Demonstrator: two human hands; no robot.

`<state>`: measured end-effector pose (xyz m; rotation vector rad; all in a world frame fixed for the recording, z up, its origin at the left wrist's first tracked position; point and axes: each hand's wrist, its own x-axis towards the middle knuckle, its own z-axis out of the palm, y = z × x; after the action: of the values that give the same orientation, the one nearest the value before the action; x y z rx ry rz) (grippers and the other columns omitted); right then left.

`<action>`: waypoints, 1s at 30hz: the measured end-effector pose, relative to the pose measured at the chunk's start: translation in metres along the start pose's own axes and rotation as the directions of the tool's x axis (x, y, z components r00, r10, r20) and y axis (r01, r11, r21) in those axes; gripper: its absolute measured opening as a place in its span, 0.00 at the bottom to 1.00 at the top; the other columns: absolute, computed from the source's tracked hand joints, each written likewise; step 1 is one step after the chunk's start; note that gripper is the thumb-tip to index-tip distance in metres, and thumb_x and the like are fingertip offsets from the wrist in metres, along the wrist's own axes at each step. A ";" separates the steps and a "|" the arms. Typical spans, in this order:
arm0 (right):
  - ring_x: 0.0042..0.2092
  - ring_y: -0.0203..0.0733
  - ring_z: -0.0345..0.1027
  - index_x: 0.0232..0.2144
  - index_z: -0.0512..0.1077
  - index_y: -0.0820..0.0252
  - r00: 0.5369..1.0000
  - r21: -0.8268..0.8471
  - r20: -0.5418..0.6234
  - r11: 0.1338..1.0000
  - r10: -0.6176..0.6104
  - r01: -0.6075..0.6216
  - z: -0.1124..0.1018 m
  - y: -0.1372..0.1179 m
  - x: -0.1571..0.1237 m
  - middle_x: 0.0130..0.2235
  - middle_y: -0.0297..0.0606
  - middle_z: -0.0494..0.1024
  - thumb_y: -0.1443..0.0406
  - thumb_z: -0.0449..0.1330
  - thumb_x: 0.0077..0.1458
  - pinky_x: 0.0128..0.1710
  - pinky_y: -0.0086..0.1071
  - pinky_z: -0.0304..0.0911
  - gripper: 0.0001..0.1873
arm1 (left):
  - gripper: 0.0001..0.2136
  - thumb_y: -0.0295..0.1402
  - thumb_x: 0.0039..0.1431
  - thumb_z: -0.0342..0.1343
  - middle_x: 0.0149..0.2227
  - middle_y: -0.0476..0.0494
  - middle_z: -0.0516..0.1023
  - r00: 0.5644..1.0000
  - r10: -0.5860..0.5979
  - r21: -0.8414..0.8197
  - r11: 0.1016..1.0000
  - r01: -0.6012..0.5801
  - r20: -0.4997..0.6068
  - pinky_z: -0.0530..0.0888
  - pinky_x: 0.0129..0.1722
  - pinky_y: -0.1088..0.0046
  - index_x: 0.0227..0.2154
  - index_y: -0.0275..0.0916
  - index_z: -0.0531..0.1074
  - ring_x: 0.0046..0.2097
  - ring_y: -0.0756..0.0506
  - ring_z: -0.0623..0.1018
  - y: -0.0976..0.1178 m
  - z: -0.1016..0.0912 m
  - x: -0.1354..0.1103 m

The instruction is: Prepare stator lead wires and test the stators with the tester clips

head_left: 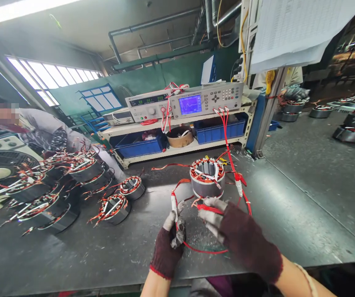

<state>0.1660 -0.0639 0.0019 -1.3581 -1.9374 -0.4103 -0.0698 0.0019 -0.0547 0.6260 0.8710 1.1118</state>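
Head: stator (207,189) below "0.0" display (148,100)

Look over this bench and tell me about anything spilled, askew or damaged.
Small pale scraps lie strewn on the bench by the right end of the shelf, looking like uncleared debris. Nothing else stands out; the stator sits upright.

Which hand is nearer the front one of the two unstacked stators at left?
Left. The left hand is to the right of that stator, closer to the front edge of the bench; the right hand is farther right, past the left hand.
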 end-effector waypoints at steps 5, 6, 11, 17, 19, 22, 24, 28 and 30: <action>0.48 0.52 0.82 0.76 0.45 0.40 0.846 0.616 -0.070 0.690 0.529 -0.380 -0.038 0.052 -0.017 0.66 0.50 0.74 0.62 0.53 0.69 0.27 0.37 0.76 0.38 | 0.26 0.42 0.52 0.76 0.29 0.44 0.83 0.990 -0.094 0.073 0.994 0.087 0.101 0.74 0.28 0.77 0.53 0.39 0.83 0.28 0.48 0.79 -0.010 -0.007 -0.031; 0.51 0.55 0.81 0.75 0.48 0.40 0.759 0.698 -0.047 0.565 0.650 -0.440 -0.034 0.066 -0.021 0.69 0.51 0.70 0.59 0.57 0.68 0.26 0.36 0.75 0.39 | 0.27 0.42 0.49 0.78 0.32 0.41 0.84 0.986 -0.119 0.097 0.989 0.107 0.121 0.76 0.31 0.75 0.51 0.38 0.84 0.32 0.46 0.82 -0.016 -0.007 -0.038; 0.68 0.60 0.68 0.70 0.61 0.55 0.661 0.531 0.053 0.539 0.748 -0.653 0.031 0.115 -0.042 0.70 0.53 0.68 0.49 0.59 0.65 0.60 0.52 0.72 0.37 | 0.25 0.44 0.47 0.79 0.43 0.34 0.87 0.909 -0.291 0.174 0.953 0.249 0.298 0.79 0.40 0.66 0.47 0.38 0.85 0.41 0.38 0.85 -0.050 0.013 -0.068; 0.66 0.56 0.70 0.72 0.61 0.60 0.732 0.376 -0.016 0.683 0.681 -0.627 0.051 0.120 -0.037 0.68 0.55 0.70 0.49 0.60 0.64 0.64 0.52 0.67 0.41 | 0.23 0.42 0.49 0.79 0.41 0.35 0.87 0.851 -0.336 0.197 0.940 0.277 0.404 0.79 0.41 0.63 0.46 0.38 0.85 0.41 0.37 0.85 -0.054 0.036 -0.070; 0.63 0.58 0.72 0.68 0.68 0.61 0.697 0.338 -0.001 0.656 0.717 -0.675 0.041 0.123 -0.044 0.64 0.55 0.75 0.50 0.61 0.62 0.63 0.52 0.66 0.38 | 0.22 0.41 0.48 0.79 0.43 0.35 0.87 0.871 -0.334 0.191 0.940 0.282 0.359 0.79 0.44 0.62 0.46 0.39 0.85 0.43 0.37 0.85 -0.054 0.033 -0.067; 0.48 0.56 0.79 0.55 0.78 0.61 0.559 0.370 0.217 0.463 0.800 -0.806 0.031 0.125 -0.068 0.48 0.49 0.85 0.48 0.63 0.57 0.50 0.46 0.72 0.30 | 0.21 0.40 0.48 0.79 0.44 0.35 0.87 0.901 -0.331 0.185 0.940 0.288 0.282 0.79 0.46 0.62 0.45 0.39 0.86 0.44 0.37 0.84 -0.058 0.023 -0.064; 0.35 0.50 0.77 0.45 0.80 0.61 0.459 0.385 0.391 0.311 0.798 -0.869 0.033 0.126 -0.083 0.35 0.44 0.85 0.46 0.63 0.55 0.36 0.40 0.70 0.26 | 0.22 0.40 0.48 0.79 0.43 0.35 0.87 0.904 -0.338 0.179 0.937 0.299 0.262 0.79 0.43 0.63 0.45 0.38 0.86 0.42 0.38 0.84 -0.062 0.017 -0.063; 0.28 0.44 0.71 0.32 0.78 0.60 0.437 0.450 0.531 0.195 0.726 -0.871 0.050 0.132 -0.090 0.26 0.41 0.80 0.45 0.61 0.54 0.28 0.36 0.64 0.24 | 0.23 0.41 0.49 0.78 0.40 0.35 0.86 0.899 -0.344 0.170 0.936 0.307 0.272 0.77 0.37 0.67 0.47 0.37 0.85 0.38 0.40 0.84 -0.066 0.016 -0.063; 0.29 0.44 0.71 0.29 0.77 0.60 0.452 0.490 0.552 0.166 0.701 -0.856 0.059 0.139 -0.082 0.26 0.41 0.79 0.45 0.63 0.51 0.31 0.36 0.66 0.23 | 0.23 0.41 0.50 0.78 0.39 0.35 0.86 0.897 -0.338 0.171 0.938 0.300 0.283 0.76 0.36 0.68 0.47 0.37 0.84 0.37 0.40 0.84 -0.065 0.018 -0.064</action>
<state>0.2850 -0.0282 -0.1166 -1.6051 -0.9650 1.0008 -0.0344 -0.0808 -0.0792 0.7083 0.7406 0.6429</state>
